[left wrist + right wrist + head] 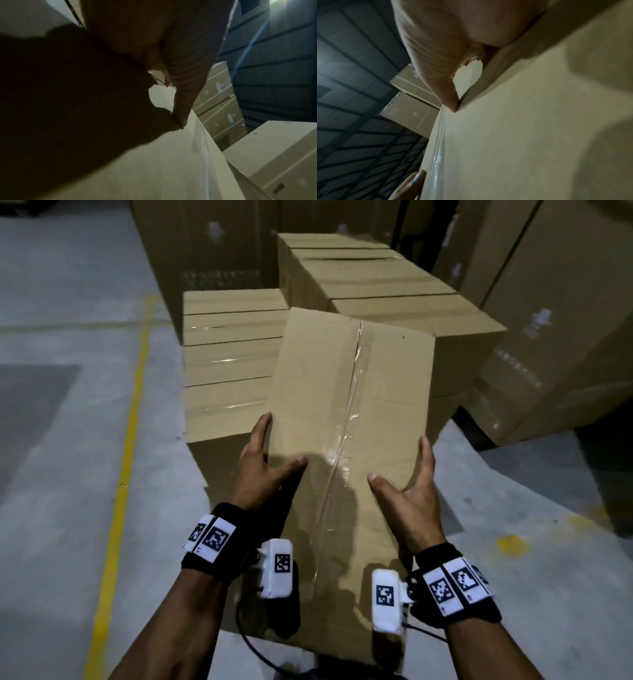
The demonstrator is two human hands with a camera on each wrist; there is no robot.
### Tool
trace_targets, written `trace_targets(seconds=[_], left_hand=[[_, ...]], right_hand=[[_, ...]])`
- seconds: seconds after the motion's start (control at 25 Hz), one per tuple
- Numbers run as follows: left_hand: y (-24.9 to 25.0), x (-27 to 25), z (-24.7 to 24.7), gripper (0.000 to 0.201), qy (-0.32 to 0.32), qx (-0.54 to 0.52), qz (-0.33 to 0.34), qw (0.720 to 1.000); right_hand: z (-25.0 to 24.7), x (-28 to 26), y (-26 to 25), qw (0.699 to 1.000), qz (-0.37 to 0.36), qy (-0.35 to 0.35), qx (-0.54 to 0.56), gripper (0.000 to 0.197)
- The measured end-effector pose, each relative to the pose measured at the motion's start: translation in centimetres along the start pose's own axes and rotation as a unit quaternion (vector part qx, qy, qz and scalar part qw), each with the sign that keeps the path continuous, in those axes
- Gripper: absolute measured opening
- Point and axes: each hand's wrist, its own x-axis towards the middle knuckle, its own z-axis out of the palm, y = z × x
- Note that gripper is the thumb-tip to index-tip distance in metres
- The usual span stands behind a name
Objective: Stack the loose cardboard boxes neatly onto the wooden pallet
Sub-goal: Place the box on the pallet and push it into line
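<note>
Left hand (262, 470): fingers straight, spread along the left edge of the box (346, 419), thumb flat on its taped top.
Right hand (411, 494): fingers straight along the right edge, thumb flat on top.
Box: long, tape seam lengthwise, held between both hands, tilted, far end over the stack (226, 364) of taped boxes.
Floor (68, 440): grey, yellow line (126, 440) at left.
</note>
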Motion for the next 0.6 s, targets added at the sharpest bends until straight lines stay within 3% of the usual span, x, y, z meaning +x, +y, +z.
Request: trace_targets(seconds=[0.12,0.24,0.44,0.6], left_hand=[[-0.5,-0.3,-3.7,0.093,0.056,0.054,-0.012,0.997],[-1.0,0.6,-7.6,0.104,0.108,0.116,-0.032,0.987],[-1.5,2.1,-14.0,0.106,0.226,0.084,-0.032,0.970],[-2.6,3.9,-20.4,0.099,0.269,0.052,-0.041,0.961]], right_hand=[[3.6,1.2,-0.6,0.998,-0.010,-0.061,-0.014,0.106],[7.8,3.2,-2.1,0.990,-0.046,-0.130,-0.003,0.109],[16.0,6.5,-5.5,0.970,-0.106,-0.216,-0.037,0.107],[23.0,7.1,-8.2,0.958,-0.136,-0.247,-0.043,0.105]])
